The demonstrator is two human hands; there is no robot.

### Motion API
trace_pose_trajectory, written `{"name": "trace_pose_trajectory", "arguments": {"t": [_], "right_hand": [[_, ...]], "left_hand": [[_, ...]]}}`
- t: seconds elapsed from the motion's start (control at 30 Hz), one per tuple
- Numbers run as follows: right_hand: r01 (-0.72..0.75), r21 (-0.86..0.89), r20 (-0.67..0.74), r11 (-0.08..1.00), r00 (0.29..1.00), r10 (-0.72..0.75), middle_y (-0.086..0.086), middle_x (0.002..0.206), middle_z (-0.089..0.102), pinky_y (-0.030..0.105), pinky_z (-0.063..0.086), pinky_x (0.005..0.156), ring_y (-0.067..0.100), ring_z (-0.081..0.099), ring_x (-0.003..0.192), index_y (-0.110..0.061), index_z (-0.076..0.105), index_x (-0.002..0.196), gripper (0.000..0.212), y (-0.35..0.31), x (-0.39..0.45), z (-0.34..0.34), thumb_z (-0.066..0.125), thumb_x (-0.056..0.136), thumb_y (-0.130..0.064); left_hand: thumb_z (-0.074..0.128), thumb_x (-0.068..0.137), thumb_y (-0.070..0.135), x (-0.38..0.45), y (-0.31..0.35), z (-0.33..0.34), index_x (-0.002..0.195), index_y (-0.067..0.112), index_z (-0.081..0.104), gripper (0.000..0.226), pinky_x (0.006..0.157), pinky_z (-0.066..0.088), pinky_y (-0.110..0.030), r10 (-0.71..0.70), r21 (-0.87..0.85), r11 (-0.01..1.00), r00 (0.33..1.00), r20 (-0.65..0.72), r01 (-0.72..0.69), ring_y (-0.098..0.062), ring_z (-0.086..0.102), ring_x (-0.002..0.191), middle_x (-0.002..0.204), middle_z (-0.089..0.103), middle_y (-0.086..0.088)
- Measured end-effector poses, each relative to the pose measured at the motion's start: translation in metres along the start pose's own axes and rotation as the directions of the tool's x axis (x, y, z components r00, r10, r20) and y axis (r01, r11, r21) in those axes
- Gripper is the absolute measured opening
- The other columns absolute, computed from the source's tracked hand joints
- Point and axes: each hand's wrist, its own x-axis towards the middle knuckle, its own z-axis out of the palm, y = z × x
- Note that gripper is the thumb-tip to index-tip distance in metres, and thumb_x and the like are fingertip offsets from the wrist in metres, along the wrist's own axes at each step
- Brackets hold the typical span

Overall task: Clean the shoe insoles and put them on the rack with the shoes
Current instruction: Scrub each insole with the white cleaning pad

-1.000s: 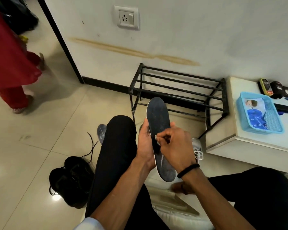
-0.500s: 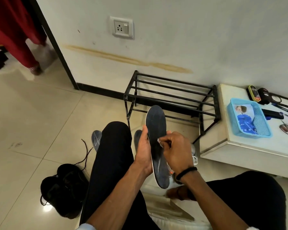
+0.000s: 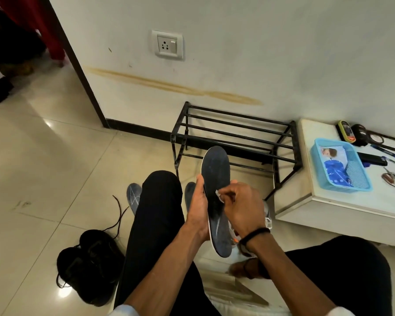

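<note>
Between my knees I hold a dark insole (image 3: 216, 179) upright, toe end up. My left hand (image 3: 197, 212) has its grip closed around the insole's left edge, thumb along the rim. My right hand (image 3: 242, 208) is clenched on a small white wipe (image 3: 219, 195), pinching it against the insole's face near its middle; a black band (image 3: 255, 234) circles that wrist. Behind the right hand, a white sneaker (image 3: 267, 216) shows only in part. Down by my left leg, a pair of black laced shoes (image 3: 90, 265) sits on the tiled floor (image 3: 43, 167), laces trailing. Past my left knee, two more grey insoles (image 3: 134, 197) lie flat on the floor, partly hidden by my leg. Farther on, the black metal shoe rack (image 3: 235, 135) stands against the wall. Beside it, to the right, a white worktop (image 3: 328, 201) carries a blue plastic basket (image 3: 342, 167), and beyond that a shoe brush (image 3: 346, 131) and pens (image 3: 388, 152).
</note>
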Motion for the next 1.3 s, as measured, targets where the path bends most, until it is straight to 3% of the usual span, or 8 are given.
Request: {"name": "trace_pose_trajectory", "arguments": {"t": [0.2,0.33,0.5,0.67,0.83,1.03,1.2,1.3], "right_hand": [[-0.045,-0.020,-0.040,0.999,0.998,0.044,-0.011,0.087,0.074,0.032,0.060,0.072,0.007,0.067,0.079,-0.027,0.078,0.088,0.011,-0.002,0.011,0.009,0.074,0.086,-0.016],[-0.016,0.024,0.111,1.000,0.994,0.013,-0.017,0.082,0.074,0.022,0.059,0.074,-0.003,0.066,0.073,-0.030,0.078,0.084,0.007,0.006,-0.007,0.004,0.081,0.082,-0.024],[-0.054,0.007,0.030,0.999,0.998,0.053,-0.016,0.085,0.075,0.023,0.059,0.075,-0.002,0.066,0.074,-0.031,0.078,0.085,0.009,0.015,-0.007,-0.004,0.080,0.083,-0.023],[-0.056,-0.040,-0.052,0.998,0.997,0.054,-0.013,0.085,0.076,0.029,0.059,0.073,0.004,0.066,0.072,-0.030,0.079,0.086,0.008,0.007,-0.009,-0.004,0.079,0.084,-0.022],[0.022,0.004,0.089,1.000,0.996,-0.022,-0.019,0.087,0.075,0.025,0.059,0.076,0.002,0.068,0.078,-0.032,0.078,0.087,0.007,-0.001,-0.029,-0.003,0.080,0.083,-0.026],[-0.021,-0.093,-0.007,0.995,1.000,0.021,-0.014,0.082,0.072,0.035,0.060,0.071,0.006,0.067,0.077,-0.030,0.073,0.091,0.007,0.004,0.015,-0.009,0.076,0.085,-0.029],[0.018,0.081,0.186,0.997,0.982,-0.033,-0.015,0.075,0.073,0.022,0.059,0.077,-0.006,0.067,0.072,-0.027,0.072,0.094,0.018,-0.008,-0.008,-0.016,0.083,0.080,-0.025],[0.062,0.031,0.131,0.998,0.989,-0.065,-0.019,0.076,0.072,0.018,0.057,0.075,-0.008,0.067,0.074,-0.032,0.071,0.093,0.018,-0.005,-0.012,-0.018,0.083,0.079,-0.030]], "left_hand": [[0.033,0.097,0.074,-0.002,0.003,-0.005,0.109,0.013,0.080,0.078,0.088,0.056,-0.043,0.026,0.000,1.000,0.998,-0.053,-0.026,-0.027,0.073,0.093,0.106,0.074,-0.016],[0.031,0.096,0.075,0.001,0.007,-0.011,0.126,0.001,0.070,0.088,0.111,0.046,-0.046,0.012,-0.058,0.998,0.999,-0.046,-0.015,-0.032,0.063,0.120,0.132,0.065,-0.024],[0.034,0.093,0.078,0.000,-0.008,-0.002,0.123,0.004,0.072,0.089,0.118,0.038,-0.051,0.013,-0.038,0.999,0.999,-0.031,-0.014,-0.033,0.061,0.118,0.128,0.066,-0.021],[0.031,0.094,0.078,0.003,-0.009,-0.005,0.122,0.004,0.073,0.090,0.115,0.042,-0.049,-0.003,-0.050,0.999,0.999,-0.037,0.001,-0.034,0.061,0.123,0.134,0.064,-0.020],[0.032,0.095,0.074,0.005,-0.004,-0.007,0.101,0.003,0.081,0.087,0.105,0.051,-0.041,-0.041,-0.133,0.990,0.999,-0.013,0.039,-0.029,0.068,0.116,0.129,0.067,-0.023],[0.041,0.096,0.073,-0.001,-0.014,0.000,0.132,0.009,0.068,0.078,0.106,0.048,-0.048,-0.042,-0.091,0.995,0.999,-0.015,0.040,-0.033,0.065,0.115,0.123,0.068,-0.019],[0.037,0.096,0.073,0.007,-0.003,-0.012,0.122,0.004,0.073,0.082,0.095,0.058,-0.044,-0.020,-0.092,0.996,0.999,-0.026,0.017,-0.033,0.069,0.113,0.127,0.068,-0.021],[0.035,0.097,0.073,0.005,-0.005,-0.010,0.118,0.004,0.075,0.082,0.104,0.052,-0.046,-0.032,-0.066,0.997,0.999,-0.032,0.030,-0.033,0.067,0.116,0.128,0.068,-0.021]]}}
